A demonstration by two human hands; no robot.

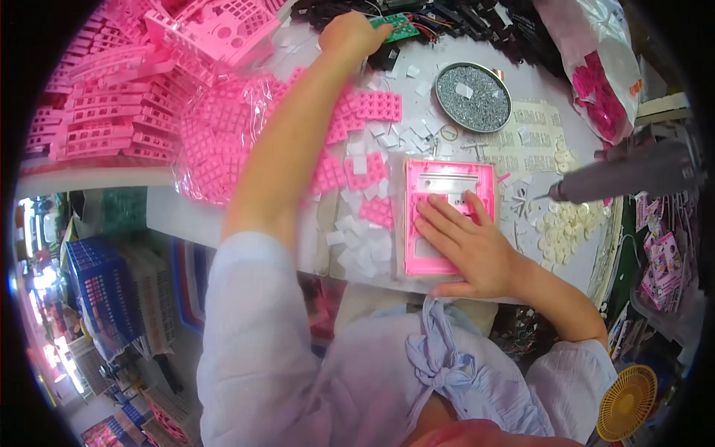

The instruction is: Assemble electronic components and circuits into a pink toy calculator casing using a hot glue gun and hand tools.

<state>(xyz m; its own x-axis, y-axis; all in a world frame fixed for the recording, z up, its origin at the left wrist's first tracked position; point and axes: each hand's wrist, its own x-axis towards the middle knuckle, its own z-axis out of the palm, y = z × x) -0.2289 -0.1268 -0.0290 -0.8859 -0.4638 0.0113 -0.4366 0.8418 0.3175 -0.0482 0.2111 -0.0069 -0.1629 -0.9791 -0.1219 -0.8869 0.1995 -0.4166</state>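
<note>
My left hand [348,35] reaches to the far side of the table, its fingers closed at the edge of a green circuit board [401,27] with thin wires on it. Much of the grip is hidden behind the back of the hand. Flat on a pink plastic casing [412,257] lies my right hand [473,246], fingers spread. The casing sits near the table's front edge, its inner side facing up, with a metallic strip [448,181] along its far part.
Pink keypads [380,106] in clear plastic and stacked pink casings [97,127] fill the left. A round tin of small screws [473,97] stands beyond the casing. An electric screwdriver [625,175] juts in from the right, above cream-coloured pieces [570,231]. Black wired parts [484,26] lie behind.
</note>
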